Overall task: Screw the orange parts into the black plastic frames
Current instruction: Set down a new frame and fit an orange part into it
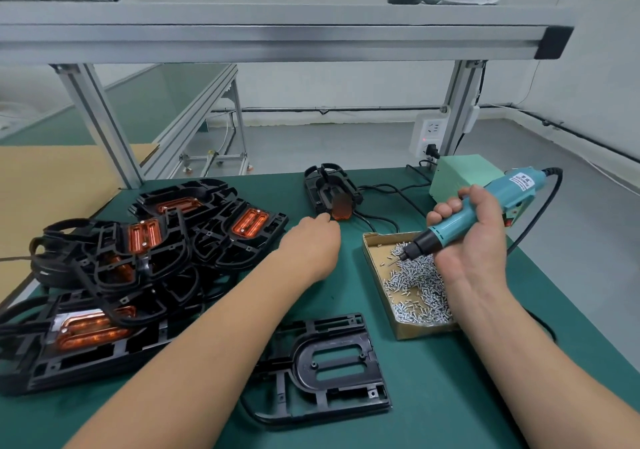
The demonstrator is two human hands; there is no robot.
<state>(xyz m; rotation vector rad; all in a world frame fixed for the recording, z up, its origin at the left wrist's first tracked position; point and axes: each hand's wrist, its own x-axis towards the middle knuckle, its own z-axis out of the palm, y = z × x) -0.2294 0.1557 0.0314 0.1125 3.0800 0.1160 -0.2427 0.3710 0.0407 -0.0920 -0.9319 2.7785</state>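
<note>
Two hands: right hand (474,241) gripping screwdriver (498,196); left hand (311,241) touching orange part (341,210), grip unclear.

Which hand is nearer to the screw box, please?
Right. The right hand hovers just above the box, holding the screwdriver with its tip at the screws; the left hand is away to its left, by the orange part.
</note>
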